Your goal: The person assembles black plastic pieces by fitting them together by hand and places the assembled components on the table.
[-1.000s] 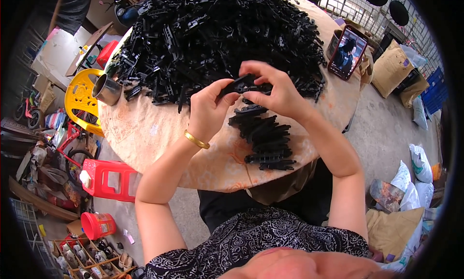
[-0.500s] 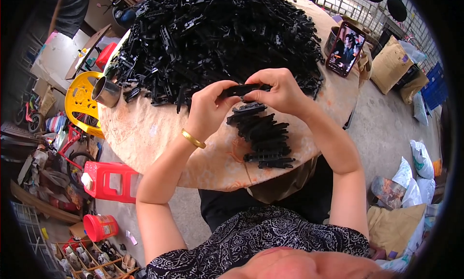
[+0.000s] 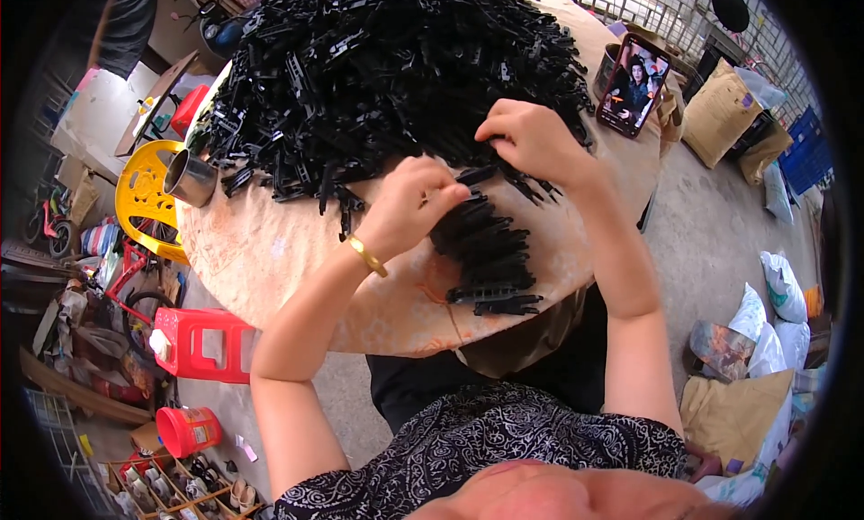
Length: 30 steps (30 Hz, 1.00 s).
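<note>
A large heap of slim black plastic parts (image 3: 315, 97) covers the far part of a cloth-covered round table (image 3: 261, 277). Closer to me, a row of the same parts (image 3: 490, 250) lies stacked side by side. My left hand (image 3: 409, 205), a gold bangle at its wrist, is at the far end of this row with fingers curled in. One black part lies by its fingertips, and I cannot see whether they grip anything. Over the heap's near right edge is my right hand (image 3: 535, 142), fingers bent together; what they hold, if anything, is hidden.
A phone (image 3: 633, 86) showing a video stands at the table's right, before a metal can. Another metal cup (image 3: 191, 178) sits at the left edge by a yellow chair (image 3: 144, 191). A red stool (image 3: 202, 344) and red bucket (image 3: 189, 430) stand left; sacks (image 3: 733, 421) lie right.
The black part held between both hands has left that grip. My hands have parted: the right moved up to the heap, the left slightly down toward the row.
</note>
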{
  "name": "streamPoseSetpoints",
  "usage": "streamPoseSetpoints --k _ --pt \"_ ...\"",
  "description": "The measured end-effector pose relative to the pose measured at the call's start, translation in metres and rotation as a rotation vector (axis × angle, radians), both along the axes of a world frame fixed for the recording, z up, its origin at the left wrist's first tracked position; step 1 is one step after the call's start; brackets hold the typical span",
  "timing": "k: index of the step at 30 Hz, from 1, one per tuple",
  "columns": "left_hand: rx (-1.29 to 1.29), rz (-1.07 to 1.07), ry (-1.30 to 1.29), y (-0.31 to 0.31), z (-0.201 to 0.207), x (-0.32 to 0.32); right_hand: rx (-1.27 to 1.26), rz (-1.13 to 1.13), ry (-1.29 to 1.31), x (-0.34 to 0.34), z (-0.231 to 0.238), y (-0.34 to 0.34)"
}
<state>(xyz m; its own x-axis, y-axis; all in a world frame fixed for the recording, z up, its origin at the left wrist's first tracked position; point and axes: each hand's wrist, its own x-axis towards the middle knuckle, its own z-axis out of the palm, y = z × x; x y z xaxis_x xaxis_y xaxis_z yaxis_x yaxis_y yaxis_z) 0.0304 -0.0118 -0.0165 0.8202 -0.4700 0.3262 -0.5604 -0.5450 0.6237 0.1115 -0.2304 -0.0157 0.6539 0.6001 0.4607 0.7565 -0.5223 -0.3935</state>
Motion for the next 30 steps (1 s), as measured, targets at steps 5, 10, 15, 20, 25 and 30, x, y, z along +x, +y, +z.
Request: streamPoseSetpoints --k 5,10,15,20,25,30 --pt "0.19 0.08 -0.229 -0.004 -0.014 0.029 -0.198 -0.059 -0.183 -0.008 -0.008 0.011" --pt "0.397 0.135 0.009 -0.012 0.002 0.04 -0.288 -0.105 -0.213 -0.008 -0.01 0.009" --pt "-0.4 0.29 0.408 0.022 0.002 0.034 0.162 -0.044 -0.241 -0.002 -0.007 0.019" --pt "-1.016 0.207 0.782 0.037 -0.006 0.028 0.462 0.118 -0.016 -0.02 -0.003 0.031" --pt "-1.009 0.085 0.826 0.025 -0.006 0.018 0.535 0.203 0.26 -0.026 -0.008 0.04" --pt "-1.065 0.013 0.901 0.015 0.014 0.006 0.55 0.122 0.288 -0.034 -0.005 0.041"
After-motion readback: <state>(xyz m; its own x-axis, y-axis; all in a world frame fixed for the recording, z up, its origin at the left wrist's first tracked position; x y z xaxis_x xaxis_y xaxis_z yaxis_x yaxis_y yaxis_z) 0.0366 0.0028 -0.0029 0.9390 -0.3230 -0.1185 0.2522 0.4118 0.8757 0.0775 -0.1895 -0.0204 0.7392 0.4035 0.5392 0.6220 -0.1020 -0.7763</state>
